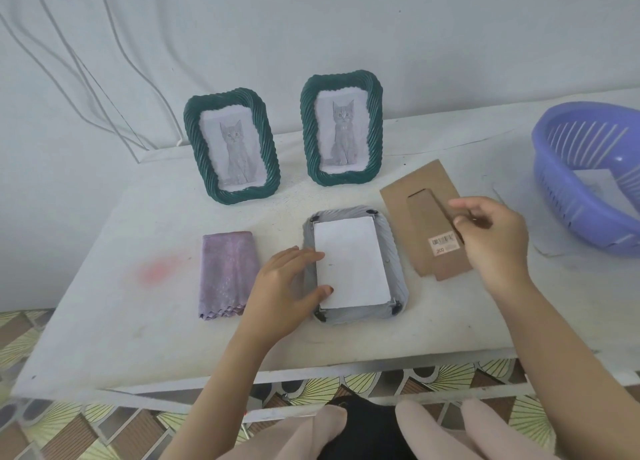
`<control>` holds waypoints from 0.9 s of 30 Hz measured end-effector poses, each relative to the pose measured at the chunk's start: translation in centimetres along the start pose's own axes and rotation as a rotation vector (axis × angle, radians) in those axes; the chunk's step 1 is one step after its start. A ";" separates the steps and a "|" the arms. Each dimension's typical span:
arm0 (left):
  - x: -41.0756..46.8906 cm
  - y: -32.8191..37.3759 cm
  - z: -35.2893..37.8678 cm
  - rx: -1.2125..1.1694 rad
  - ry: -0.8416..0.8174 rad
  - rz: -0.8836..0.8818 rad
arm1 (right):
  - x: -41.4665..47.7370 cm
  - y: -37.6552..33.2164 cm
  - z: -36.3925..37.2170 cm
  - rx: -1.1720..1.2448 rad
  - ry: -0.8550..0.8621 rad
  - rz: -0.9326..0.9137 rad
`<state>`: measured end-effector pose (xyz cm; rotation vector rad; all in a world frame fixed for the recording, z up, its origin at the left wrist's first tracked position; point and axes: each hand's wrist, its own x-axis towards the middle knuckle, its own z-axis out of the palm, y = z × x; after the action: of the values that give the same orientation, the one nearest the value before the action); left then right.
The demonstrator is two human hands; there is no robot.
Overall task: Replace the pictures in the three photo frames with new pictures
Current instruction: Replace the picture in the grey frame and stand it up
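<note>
Third frame (355, 264) lay face-down near the front-centre of the white table (104, 321), its grey ribbed back up and a white sheet (349, 262) sitting in the recess, w/ small black clips at the corners. L hand (289, 286) rested on the frame's left rim, fingers spread flat, thumb and index tips touching the sheet's left edge; not clamped on anything. R hand (491, 241) hovered over the brown cardboard backing (426, 217), which lay just right of the frame; fingers curled, thumb close to fingertips, looked like a pinch at the stand flap's edge but couldn't tell if it actually gripped. The other 2 frames, left green frame (232, 146) and right green frame (343, 128), stood upright at the back, each w/ a grey kitten pic, a clear gap between them. Folded purple cloth (228, 274) lay left of the L hand, just beside it. Purple slotted basket (588, 175) sat at the far right edge, partly cut off, w/ a white sheet inside. Open tabletop: broad strip at left w/ a pink smudge, and the front margin down to the table edge. Backing carried a barcode sticker (445, 245); digits too small to read.
</note>
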<state>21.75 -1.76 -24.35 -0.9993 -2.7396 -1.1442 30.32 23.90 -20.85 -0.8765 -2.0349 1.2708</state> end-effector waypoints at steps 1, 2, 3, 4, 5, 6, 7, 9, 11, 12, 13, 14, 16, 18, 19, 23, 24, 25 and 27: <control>0.0 0.0 0.0 -0.005 -0.006 -0.002 | -0.1 -0.4 -0.2 0.037 0.027 -0.024; 0.0 0.0 0.0 -0.009 -0.014 -0.004 | -0.2 -0.7 -0.3 0.071 0.053 -0.052; 0.0 0.0 0.0 -0.015 -0.024 -0.006 | -0.4 -1.1 -0.3 0.105 0.071 -0.077; 0.0 0.0 0.0 -0.021 -0.035 -0.005 | -0.6 -1.5 -0.3 0.138 0.081 -0.099; 0.0 0.0 0.0 -0.026 -0.046 -0.001 | -0.8 -1.9 -0.3 0.170 0.079 -0.108; -0.1 0.0 0.1 -0.032 -0.054 0.000 | -1.1 -2.2 0.0 0.203 0.066 -0.100; -0.2 0.1 0.0 -0.041 -0.059 -0.006 | -1.4 -2.4 0.3 0.244 0.038 -0.074; -0.3 0.3 0.0 -0.069 -0.052 -0.033 | -2.1 -2.4 1.2 0.342 -0.040 0.010; -0.4 0.4 -0.1 -0.096 -0.039 -0.055 | -2.9 -2.0 2.2 0.399 -0.125 0.101; -0.5 0.5 -0.2 -0.108 -0.035 -0.061 | -3.4 -1.7 2.5 0.414 -0.166 0.146; -0.5 0.5 -0.2 -0.122 -0.033 -0.066 | -3.8 -1.4 2.9 0.429 -0.203 0.186; -0.5 0.5 -0.2 -0.138 -0.033 -0.071 | -4.2 -1.2 3.2 0.436 -0.236 0.216; -0.6 0.4 -0.3 -0.173 -0.039 -0.081 | -4.8 -0.6 3.7 0.420 -0.287 0.237; -0.6 0.3 -0.3 -0.185 -0.050 -0.100 | -5.3 -0.2 4.1 0.379 -0.313 0.239; -0.6 0.2 -0.3 -0.179 -0.057 -0.110 | -5.5 0.0 4.3 0.352 -0.319 0.236; -0.7 -0.1 -0.1 -0.142 -0.055 -0.079 | -6.0 -0.1 4.6 0.245 -0.321 0.181; -0.7 -0.1 0.0 -0.131 -0.059 -0.077 | -6.0 -0.3 4.6 0.210 -0.317 0.155; -0.7 -0.2 0.0 -0.121 -0.064 -0.076 | -6.1 -0.4 4.5 0.176 -0.317 0.128; -0.7 -0.4 0.0 -0.109 -0.064 -0.070 | -6.0 -0.6 4.4 0.109 -0.332 0.075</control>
<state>22.07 -2.33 -24.74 -0.9741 -2.8105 -1.3074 30.54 16.67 -22.78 -0.7357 -2.1730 1.6445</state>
